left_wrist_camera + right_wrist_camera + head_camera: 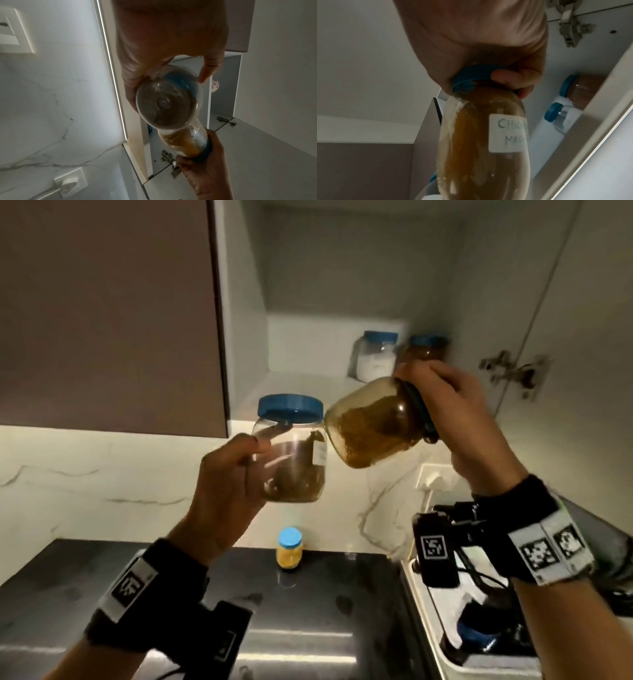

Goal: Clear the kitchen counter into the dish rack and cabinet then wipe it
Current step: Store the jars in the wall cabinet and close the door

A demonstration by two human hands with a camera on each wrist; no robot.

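My left hand (233,474) grips a clear blue-lidded jar (291,450) with dark contents, held upright below the open cabinet (308,392). In the left wrist view that dark jar (166,102) shows its base. My right hand (452,409) grips the blue lid of a second jar (373,426) of brown-orange powder, tilted on its side with its base toward the left jar. In the right wrist view this powder jar (481,142) carries a handwritten white label (507,132). The two jars almost touch in front of the cabinet shelf.
On the cabinet shelf stand a jar of white powder (375,359) and a brown-filled jar (426,347), both blue-lidded. A small yellow jar (289,549) stands on the dark counter (102,583) by the marble wall. The open door's hinge (513,373) is at right. A white tub (479,645) lies lower right.
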